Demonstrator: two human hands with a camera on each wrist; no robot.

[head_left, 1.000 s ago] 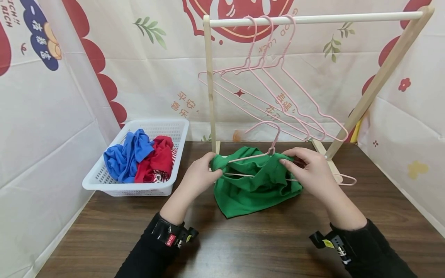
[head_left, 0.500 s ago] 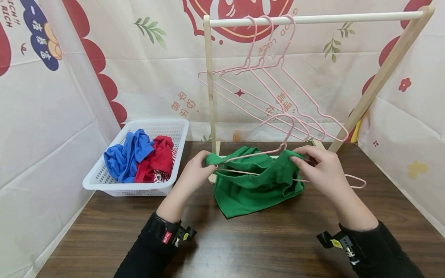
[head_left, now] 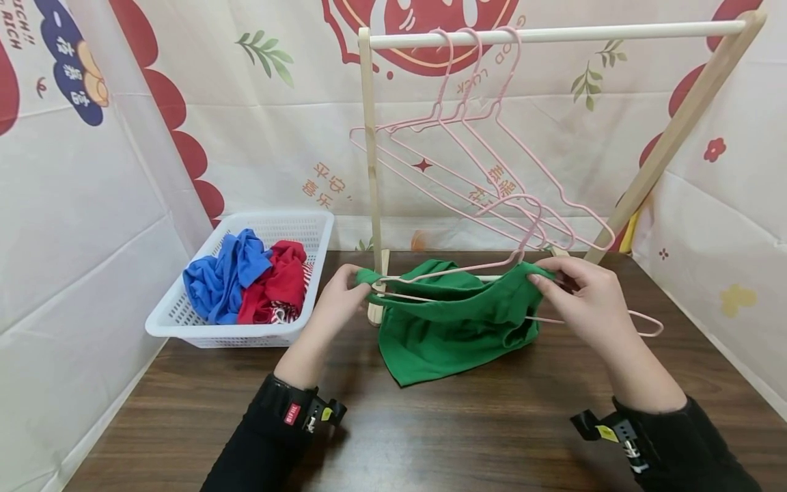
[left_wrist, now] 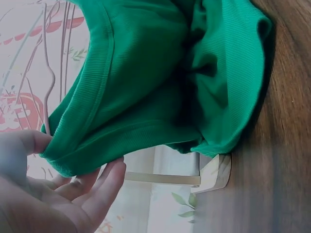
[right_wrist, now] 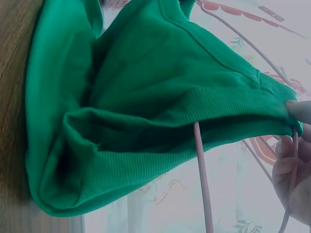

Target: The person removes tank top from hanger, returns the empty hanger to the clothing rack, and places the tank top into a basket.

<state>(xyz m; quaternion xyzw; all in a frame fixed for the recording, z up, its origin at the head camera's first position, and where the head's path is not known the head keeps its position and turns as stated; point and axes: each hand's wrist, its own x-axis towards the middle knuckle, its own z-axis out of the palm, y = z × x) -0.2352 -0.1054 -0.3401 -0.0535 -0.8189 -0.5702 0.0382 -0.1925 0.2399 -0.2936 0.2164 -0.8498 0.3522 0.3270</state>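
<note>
A green sleeveless top (head_left: 461, 335) with ribbed edging is bunched in front of me, its lower part on the table. A pink hanger (right_wrist: 202, 179) runs through it; the hook stands up from the neck opening, and one end sticks out at the right. My left hand (head_left: 335, 297) pinches the left shoulder strap between thumb and fingers, close to the hanger's left end. At the opposite strap, my right hand (head_left: 587, 297) pinches the cloth against the hanger's arm. In the right wrist view the hanger's lower bar comes out through the open armhole.
Behind the top stands a wooden rack with a white rail (head_left: 590, 32), where three pink hangers (head_left: 556, 181) hang. A white basket (head_left: 313, 236) at the left holds a blue cloth (head_left: 227, 273), a red cloth (head_left: 279, 273) and a striped one.
My hands have drawn apart, the left going left and the right going right, stretching the top's neck. The hanger has shifted right with the right hand. Basket and rack are unchanged.
</note>
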